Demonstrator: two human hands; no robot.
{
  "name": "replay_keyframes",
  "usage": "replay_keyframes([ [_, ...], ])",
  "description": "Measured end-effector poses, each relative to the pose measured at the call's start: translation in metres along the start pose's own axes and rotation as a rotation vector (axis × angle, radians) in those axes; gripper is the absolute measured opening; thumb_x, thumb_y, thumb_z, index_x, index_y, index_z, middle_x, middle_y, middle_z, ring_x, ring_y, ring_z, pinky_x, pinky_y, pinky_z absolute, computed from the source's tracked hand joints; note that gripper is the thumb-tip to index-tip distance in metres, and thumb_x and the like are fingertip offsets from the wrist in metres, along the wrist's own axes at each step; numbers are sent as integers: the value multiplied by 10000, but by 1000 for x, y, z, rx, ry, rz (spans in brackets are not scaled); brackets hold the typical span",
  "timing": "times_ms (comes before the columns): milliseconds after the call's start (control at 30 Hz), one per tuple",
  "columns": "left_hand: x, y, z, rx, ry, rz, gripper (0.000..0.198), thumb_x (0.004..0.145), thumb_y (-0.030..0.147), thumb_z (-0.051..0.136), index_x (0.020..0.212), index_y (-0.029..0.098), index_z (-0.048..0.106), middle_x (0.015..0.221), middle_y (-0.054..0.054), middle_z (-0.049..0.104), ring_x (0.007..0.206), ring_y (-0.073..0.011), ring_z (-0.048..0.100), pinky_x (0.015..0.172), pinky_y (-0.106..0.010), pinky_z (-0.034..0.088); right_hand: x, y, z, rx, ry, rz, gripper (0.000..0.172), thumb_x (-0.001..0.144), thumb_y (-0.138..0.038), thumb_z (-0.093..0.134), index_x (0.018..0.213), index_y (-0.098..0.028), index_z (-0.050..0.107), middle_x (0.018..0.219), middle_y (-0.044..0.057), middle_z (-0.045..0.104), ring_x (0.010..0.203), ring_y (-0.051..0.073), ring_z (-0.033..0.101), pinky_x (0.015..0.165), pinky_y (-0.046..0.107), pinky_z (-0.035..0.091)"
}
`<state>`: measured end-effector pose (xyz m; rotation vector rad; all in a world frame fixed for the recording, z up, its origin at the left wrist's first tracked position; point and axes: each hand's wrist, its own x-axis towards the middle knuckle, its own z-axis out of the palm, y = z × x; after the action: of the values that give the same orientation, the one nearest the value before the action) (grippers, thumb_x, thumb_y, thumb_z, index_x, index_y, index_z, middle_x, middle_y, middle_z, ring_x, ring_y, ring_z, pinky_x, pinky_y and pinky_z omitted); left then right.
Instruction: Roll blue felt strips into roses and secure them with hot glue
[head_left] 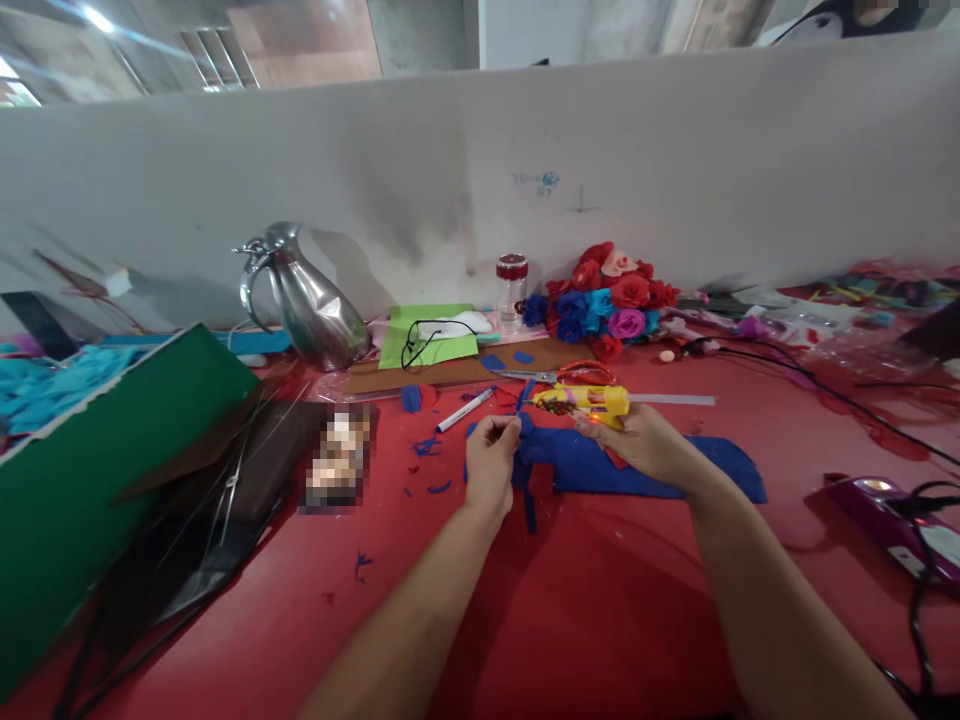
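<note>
My right hand is wrapped round a yellow hot glue gun, whose nozzle points left toward my other hand. A long translucent glue stick sticks out of the gun's back. The fingers of my left hand are pinched together just below the nozzle. A narrow blue strip shows right beside those fingertips, but what they grip is too small to make out. Under both hands lies a blue felt-like sheet on the red tabletop, with a blue strip hanging toward me.
Blue scraps, a marker and scissors lie around the hands. Behind stand a steel jug, a glass jar and cloth-like flowers. A green board is at left; a purple device with cords is at right.
</note>
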<state>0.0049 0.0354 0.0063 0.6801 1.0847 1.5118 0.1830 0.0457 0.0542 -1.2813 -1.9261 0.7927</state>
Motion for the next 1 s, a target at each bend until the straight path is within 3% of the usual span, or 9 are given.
replay_keyframes([
  [200,-1,1,1,41,6,45,204,609,301,748,616,164,597,579,34,520,565,-85,438,585,-213,368,1,4,1,-2,-34,-23,328,817,-516,559,878,-222,691,906,46,731,821,231,661,774,329,530],
  [1000,-2,0,1,59,4,56,173,623,266,739,619,162,601,569,36,521,560,-86,436,577,-213,353,0,7,0,-6,-65,-28,328,809,-503,581,981,-267,731,1028,41,743,972,272,673,905,395,514],
])
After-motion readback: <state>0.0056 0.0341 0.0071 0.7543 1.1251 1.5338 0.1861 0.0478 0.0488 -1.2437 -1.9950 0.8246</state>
